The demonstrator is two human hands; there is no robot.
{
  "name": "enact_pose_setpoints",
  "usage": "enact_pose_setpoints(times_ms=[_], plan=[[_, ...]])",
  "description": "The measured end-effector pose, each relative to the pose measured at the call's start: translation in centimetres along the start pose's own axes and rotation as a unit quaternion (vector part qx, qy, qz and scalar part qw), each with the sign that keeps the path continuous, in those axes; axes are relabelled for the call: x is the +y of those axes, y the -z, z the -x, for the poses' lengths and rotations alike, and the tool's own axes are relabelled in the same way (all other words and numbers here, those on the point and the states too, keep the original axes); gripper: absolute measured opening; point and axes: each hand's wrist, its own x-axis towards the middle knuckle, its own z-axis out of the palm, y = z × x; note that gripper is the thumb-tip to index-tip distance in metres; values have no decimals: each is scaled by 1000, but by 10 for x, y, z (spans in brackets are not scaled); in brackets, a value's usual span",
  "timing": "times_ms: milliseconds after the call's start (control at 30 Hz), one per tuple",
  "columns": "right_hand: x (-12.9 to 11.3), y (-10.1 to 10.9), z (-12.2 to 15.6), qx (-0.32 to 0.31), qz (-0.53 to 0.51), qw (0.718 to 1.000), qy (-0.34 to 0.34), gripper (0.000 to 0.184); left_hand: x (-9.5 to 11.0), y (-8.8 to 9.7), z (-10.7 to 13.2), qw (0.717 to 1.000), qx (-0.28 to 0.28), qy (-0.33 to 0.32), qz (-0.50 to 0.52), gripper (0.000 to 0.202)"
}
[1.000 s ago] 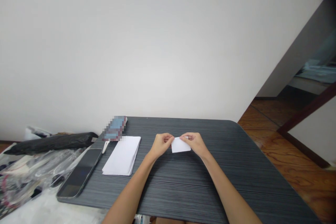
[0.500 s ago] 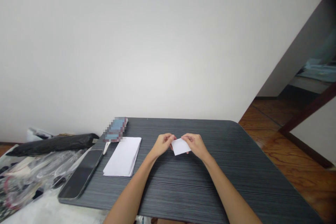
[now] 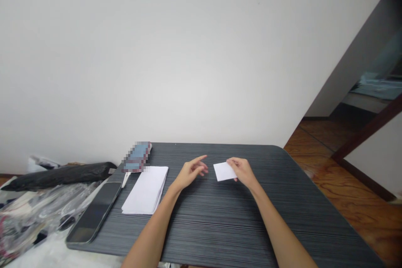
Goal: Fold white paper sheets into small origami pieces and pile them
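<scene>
My right hand pinches a small folded white paper by its right edge, just above the dark table. My left hand hovers a little to the left of the paper with its fingers spread and the index finger pointing out; it holds nothing. A stack of white paper sheets lies on the table to the left of my left hand.
A dark phone lies at the table's left edge. A blurred card-like item sits at the back left corner. Left of the table are a long black bag and clear plastic wrapping. Wooden floor lies to the right.
My left hand has let go of the folded paper and opened, moving slightly left. My right hand has carried the paper a little to the right.
</scene>
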Motion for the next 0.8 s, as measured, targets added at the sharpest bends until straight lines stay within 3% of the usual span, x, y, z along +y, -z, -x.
enact_pose_setpoints(times_ms=[100,267,367,533,633,800], plan=[[-8,-11,4,-49,-48,997,-21,29,9,-7,-2,996,-77,-31,-20,38],[-10,-20,7,-106,-66,992,-30,30,12,-13,-1,995,-74,-44,-40,26],[-10,-17,6,-121,-79,989,-15,28,9,-14,-1,997,-35,-43,-52,24],[-16,-16,7,-152,-94,981,76,26,5,-20,-2,987,105,-69,-103,24],[-14,-18,6,-110,-33,987,114,19,4,-25,-2,977,153,-73,-131,23],[-6,-21,2,-35,-42,992,114,17,2,-31,-1,975,163,-80,-129,18]])
